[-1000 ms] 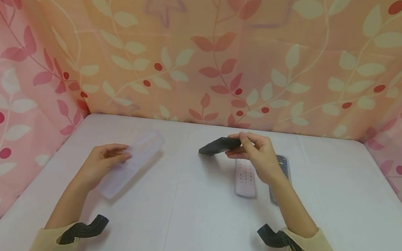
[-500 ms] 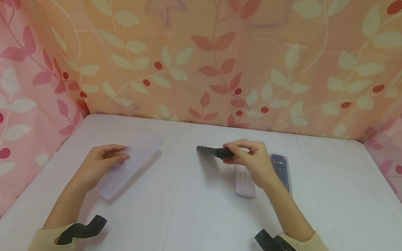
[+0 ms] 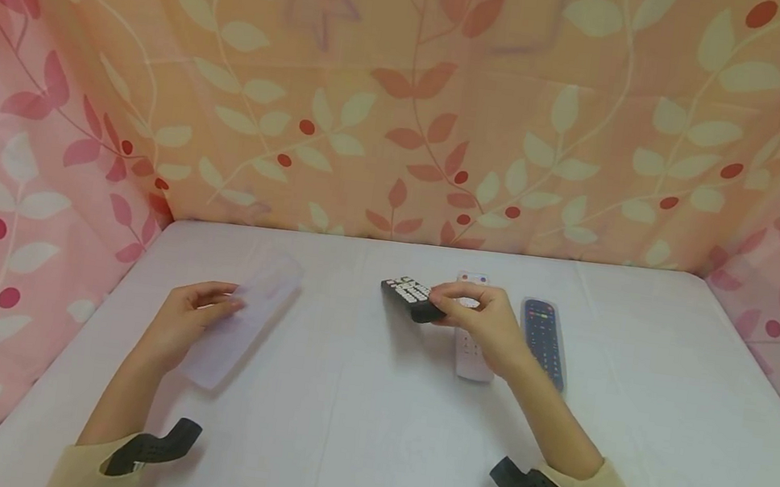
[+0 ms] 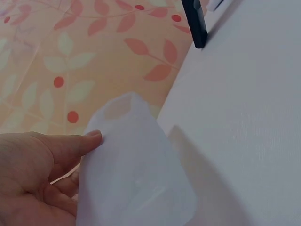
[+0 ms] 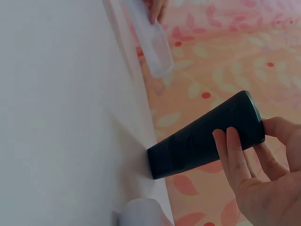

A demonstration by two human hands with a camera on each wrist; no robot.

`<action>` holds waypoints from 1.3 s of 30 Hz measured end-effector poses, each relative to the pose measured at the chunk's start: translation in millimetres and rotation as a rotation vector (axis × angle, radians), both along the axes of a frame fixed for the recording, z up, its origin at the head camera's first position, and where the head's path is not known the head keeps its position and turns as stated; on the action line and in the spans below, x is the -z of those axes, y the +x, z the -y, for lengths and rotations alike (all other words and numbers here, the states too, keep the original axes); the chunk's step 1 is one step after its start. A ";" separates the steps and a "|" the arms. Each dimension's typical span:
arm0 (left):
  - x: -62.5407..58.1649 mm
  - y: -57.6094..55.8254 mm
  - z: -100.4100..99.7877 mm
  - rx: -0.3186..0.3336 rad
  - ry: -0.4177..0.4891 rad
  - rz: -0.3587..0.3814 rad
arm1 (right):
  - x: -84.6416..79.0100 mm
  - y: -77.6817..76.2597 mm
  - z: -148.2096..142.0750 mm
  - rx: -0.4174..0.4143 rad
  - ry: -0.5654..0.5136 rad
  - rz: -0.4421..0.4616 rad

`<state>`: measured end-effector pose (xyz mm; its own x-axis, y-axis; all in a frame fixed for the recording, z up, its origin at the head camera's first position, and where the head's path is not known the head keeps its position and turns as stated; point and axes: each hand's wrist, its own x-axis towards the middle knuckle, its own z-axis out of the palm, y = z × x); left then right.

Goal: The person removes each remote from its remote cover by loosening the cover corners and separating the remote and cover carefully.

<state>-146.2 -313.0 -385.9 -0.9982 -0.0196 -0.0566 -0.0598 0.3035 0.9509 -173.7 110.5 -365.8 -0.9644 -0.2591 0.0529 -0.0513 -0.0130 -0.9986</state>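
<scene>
My left hand [image 3: 194, 321] pinches a translucent, milky remote-control sleeve [image 3: 240, 331] by its left long side, thumb on top. The sleeve is held tilted, its shadow falling on the table beside it. In my right hand [image 3: 485, 324] is a black remote control [image 3: 413, 297] with white buttons, gripped at its near end between thumb and fingers. Its button face is turned up in the head view; the right wrist view shows the dark back of the remote control [image 5: 202, 136] with fingertips against it. A white remote control [image 3: 472, 359] lies partly hidden beneath my right hand.
A dark blue remote control [image 3: 544, 340] in a clear cover lies right of the white one. White cloth covers the table [image 3: 379, 453]. Floral curtains [image 3: 377, 112] stand along its back and sides. A black wrist mount [image 3: 153, 446] juts from each sleeve.
The black remote has turned in my right hand from edge-on to buttons up, and that hand has come slightly nearer. My left hand and the translucent sleeve have shifted a little left.
</scene>
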 end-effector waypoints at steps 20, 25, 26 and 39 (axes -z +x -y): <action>3.1 -0.1 18.9 0.027 -0.065 0.056 | 18.1 8.8 9.8 0.053 0.154 0.080; 3.9 0.0 24.3 0.030 -0.092 0.068 | 20.0 11.5 12.9 0.023 0.169 0.092; 3.9 -0.1 25.2 0.027 -0.095 0.068 | 20.1 12.0 13.0 0.013 0.166 0.096; 2.1 -1.5 36.1 0.035 -0.115 0.071 | 25.9 8.9 16.2 -0.042 0.053 0.286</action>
<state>-147.7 -349.1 -388.0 -0.9920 0.0048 -0.1260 -0.1128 0.4131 0.9037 -164.8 94.3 -391.6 -0.9265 -0.2945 -0.2340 0.2315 0.0437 -0.9718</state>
